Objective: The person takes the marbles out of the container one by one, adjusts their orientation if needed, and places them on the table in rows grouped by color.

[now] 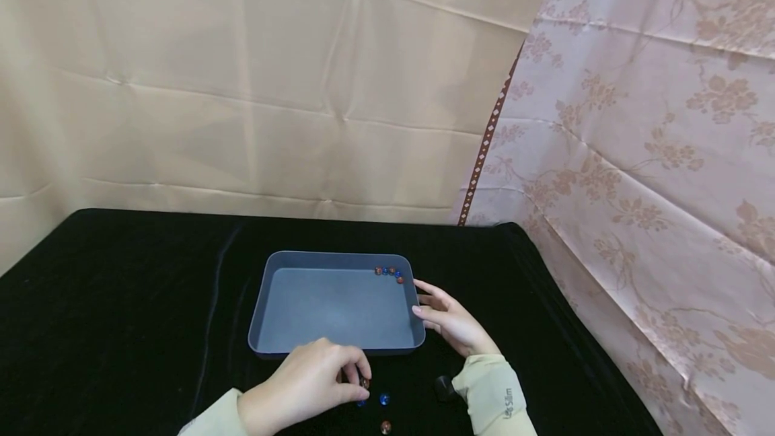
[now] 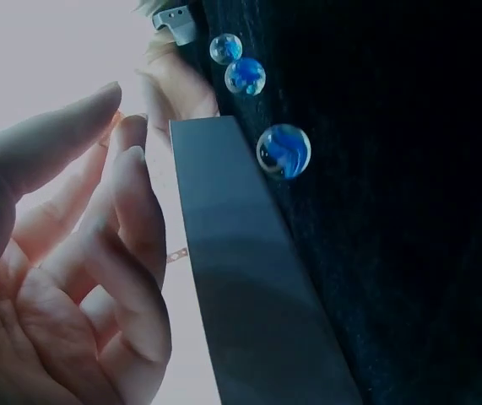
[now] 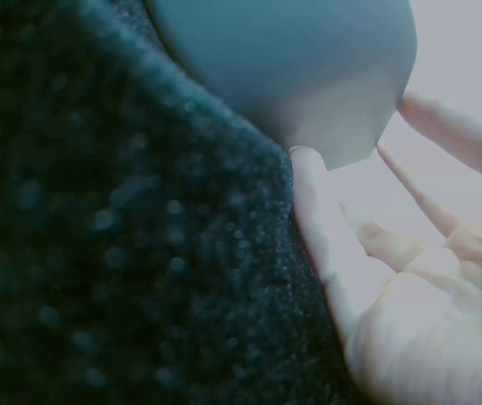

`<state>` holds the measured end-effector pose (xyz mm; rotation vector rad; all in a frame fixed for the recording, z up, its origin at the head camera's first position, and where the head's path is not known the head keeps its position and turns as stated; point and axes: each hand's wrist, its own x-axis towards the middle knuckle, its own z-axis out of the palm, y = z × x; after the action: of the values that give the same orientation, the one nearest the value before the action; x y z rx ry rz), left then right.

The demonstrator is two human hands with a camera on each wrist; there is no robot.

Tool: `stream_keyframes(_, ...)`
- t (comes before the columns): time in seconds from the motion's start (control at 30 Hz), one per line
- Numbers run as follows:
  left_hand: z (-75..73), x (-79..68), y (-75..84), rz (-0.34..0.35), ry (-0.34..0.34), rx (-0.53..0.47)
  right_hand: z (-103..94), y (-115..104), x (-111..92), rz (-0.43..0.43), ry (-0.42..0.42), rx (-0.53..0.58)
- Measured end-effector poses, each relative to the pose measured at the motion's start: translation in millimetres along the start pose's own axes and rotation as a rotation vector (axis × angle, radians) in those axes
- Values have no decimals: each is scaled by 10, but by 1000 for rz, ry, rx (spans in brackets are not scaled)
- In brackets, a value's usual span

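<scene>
Left hand (image 1: 309, 379) up front has a reddish-brown glass marble (image 1: 364, 382) pinched between thumb and fingertips, just on the near side of the blue-grey rectangular tray (image 1: 339, 305). Marble's probably light, hard and slick, so I'd grab it round its middle; off-centre it could squirt away. Blue swirled glass marbles (image 1: 384, 399) sit nearby on soft-looking black cloth (image 1: 151, 301). Right hand (image 1: 457, 325), fingers spread, touches the tray's right wall, which looks stiff.
</scene>
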<state>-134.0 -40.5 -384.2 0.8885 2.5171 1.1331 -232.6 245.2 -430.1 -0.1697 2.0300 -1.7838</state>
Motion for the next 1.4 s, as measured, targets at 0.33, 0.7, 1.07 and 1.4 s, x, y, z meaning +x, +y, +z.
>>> stream_keyframes(0.33,91,-46,-28,-5,-61,65,0,-9,-4,-2,14,-16)
stream_keyframes(0.7,181,-66,-71,-9,-128,78,3,2,3,-22,0,-25)
stream_keyframes(1.07,214,-77,-71,-20,-198,88,-11,9,-2,-4,1,-14)
stream_keyframes(1.4,223,-71,-80,-20,-211,116,-5,-2,10,-10,-1,-12)
